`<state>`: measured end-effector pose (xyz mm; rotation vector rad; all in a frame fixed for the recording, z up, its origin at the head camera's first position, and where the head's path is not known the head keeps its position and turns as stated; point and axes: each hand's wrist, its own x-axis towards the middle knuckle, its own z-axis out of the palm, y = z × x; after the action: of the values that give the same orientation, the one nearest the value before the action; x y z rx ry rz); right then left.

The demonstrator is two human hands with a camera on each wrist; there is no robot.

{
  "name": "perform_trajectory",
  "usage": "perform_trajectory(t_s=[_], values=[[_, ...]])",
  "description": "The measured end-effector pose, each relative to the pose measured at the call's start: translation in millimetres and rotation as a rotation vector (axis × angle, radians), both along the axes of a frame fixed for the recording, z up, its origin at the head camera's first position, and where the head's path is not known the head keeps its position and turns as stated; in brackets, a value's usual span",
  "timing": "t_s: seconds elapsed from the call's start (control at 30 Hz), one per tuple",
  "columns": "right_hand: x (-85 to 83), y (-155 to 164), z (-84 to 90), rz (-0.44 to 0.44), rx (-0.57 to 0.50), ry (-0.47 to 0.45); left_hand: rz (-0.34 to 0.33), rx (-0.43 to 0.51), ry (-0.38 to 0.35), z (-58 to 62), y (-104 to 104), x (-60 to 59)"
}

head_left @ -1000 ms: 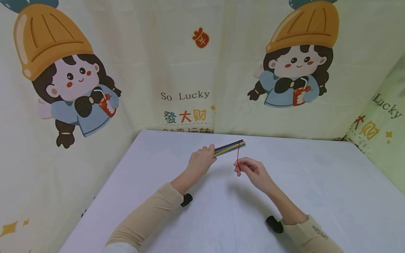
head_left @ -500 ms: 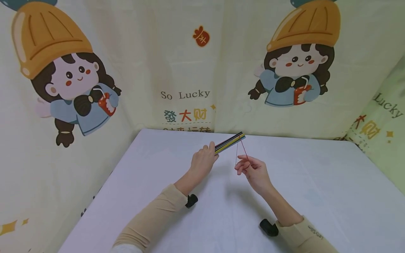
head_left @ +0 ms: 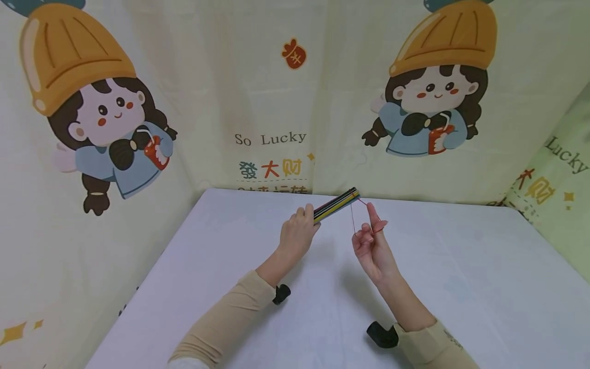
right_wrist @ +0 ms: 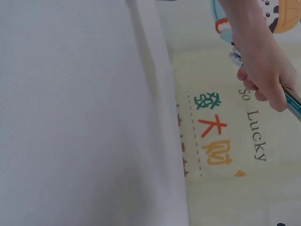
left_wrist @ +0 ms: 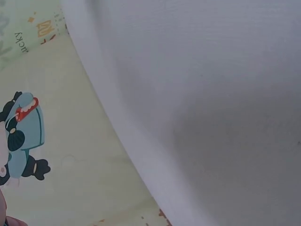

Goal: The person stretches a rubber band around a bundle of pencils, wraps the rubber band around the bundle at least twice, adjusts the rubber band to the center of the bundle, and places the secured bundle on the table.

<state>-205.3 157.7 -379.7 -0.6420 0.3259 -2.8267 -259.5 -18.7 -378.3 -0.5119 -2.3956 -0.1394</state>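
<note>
From the head view, the left hand [head_left: 297, 231] is gripping one end of a bundle of coloured sticks [head_left: 337, 204], holding it tilted above the white desk [head_left: 461, 277]. A red rubber band [head_left: 364, 212] is looping around the bundle's far end and stretching to the right hand [head_left: 371, 241], whose raised fingers are hooking it.

The left wrist view is showing only the desk [left_wrist: 211, 94] and the printed backdrop [left_wrist: 56, 155].

The right wrist view is showing the left hand [right_wrist: 263, 70] clenching the sticks [right_wrist: 292, 101] above the desk's [right_wrist: 84, 117] edge.

We count two hands, the left hand [head_left: 297, 231] and the right hand [head_left: 371, 245]. We see one bundle of sticks [head_left: 337, 203], one red band [head_left: 364, 215] and one table [head_left: 461, 287].
</note>
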Motion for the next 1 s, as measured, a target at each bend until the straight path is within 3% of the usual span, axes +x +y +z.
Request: perform_trajectory(t_s=[0.07,0.17,0.33,0.47,0.6,0.87,1.0], values=[[-0.6,1,2.0,0.028,-0.041,-0.024,-0.009,-0.001,0.035,-0.4,-1,-0.5],[-0.9,2,6.7,0.031,-0.02,-0.105,-0.023,-0.006,0.085,-0.7,-2,-0.7],[-2.4,10,19.4,-0.071,0.198,-0.225,-0.048,-0.031,0.183,-1.5,-6,-2.8],[-4.8,21,29.0,-0.181,0.465,-0.212,-0.077,-0.075,0.27,-1.4,-10,-5.5],[-6.4,31,37.0,-0.235,0.688,-0.172,-0.106,-0.141,0.357,0.3,-14,-6.1],[-7.8,40,46.3,-0.31,1.007,-0.052,-0.165,-0.239,0.484,2.5,-20,-6.6],[-9.4,40,48.5,-0.36,1.141,-0.037,-0.168,-0.283,0.504,3.0,-22,-7.6]])
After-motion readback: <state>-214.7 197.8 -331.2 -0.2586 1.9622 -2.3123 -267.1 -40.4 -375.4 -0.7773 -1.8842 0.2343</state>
